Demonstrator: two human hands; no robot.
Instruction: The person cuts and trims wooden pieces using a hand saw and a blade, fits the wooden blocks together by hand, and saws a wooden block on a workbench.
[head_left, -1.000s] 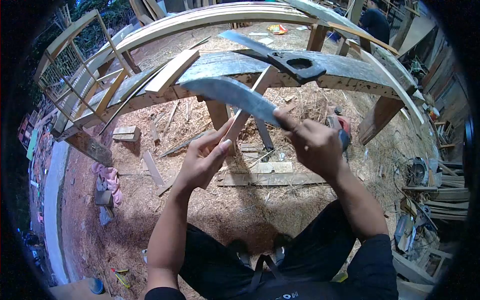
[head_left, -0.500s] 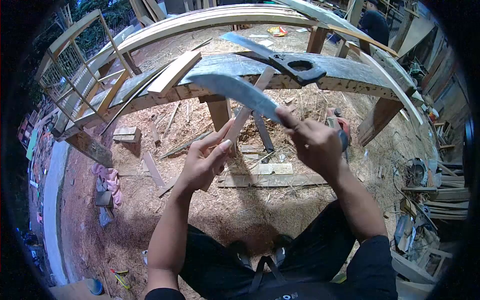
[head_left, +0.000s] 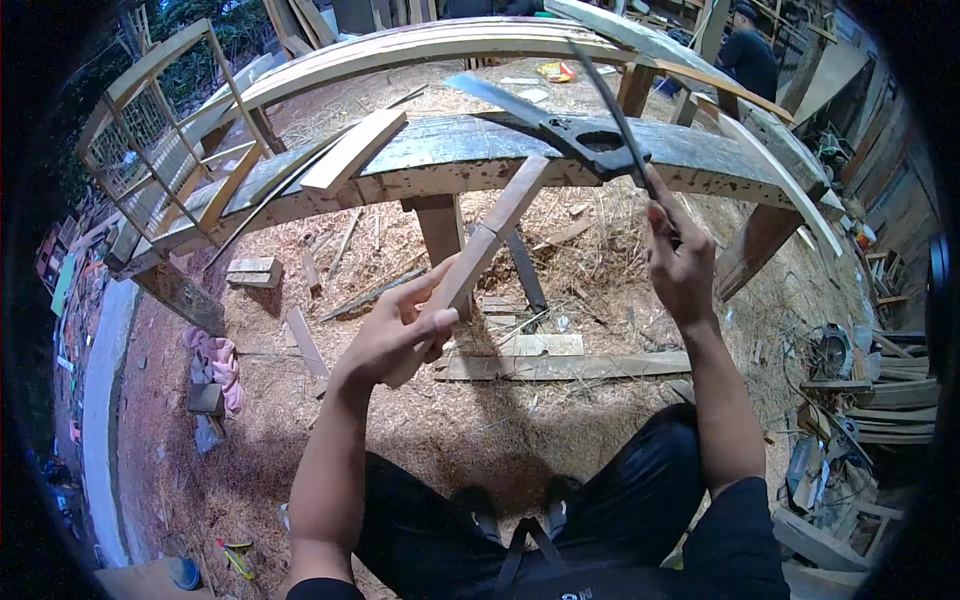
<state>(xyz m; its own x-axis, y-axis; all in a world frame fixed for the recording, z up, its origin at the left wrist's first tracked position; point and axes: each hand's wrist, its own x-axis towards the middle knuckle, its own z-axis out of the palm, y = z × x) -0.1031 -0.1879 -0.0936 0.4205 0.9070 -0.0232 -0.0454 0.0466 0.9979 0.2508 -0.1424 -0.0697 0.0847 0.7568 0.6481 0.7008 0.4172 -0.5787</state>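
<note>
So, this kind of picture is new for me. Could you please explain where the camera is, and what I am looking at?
There is no machine here: a person works with two bare hands. The one camera is worn on the head and looks forward and down; its wide lens probably makes the bench look curved. The left hand holds a narrow wooden strip, slanting away from the body; whether its far end touches the bench, I cannot tell. The right hand grips a long blade, raised and seen nearly edge-on. On the bench lie a handsaw and a pale board.
</note>
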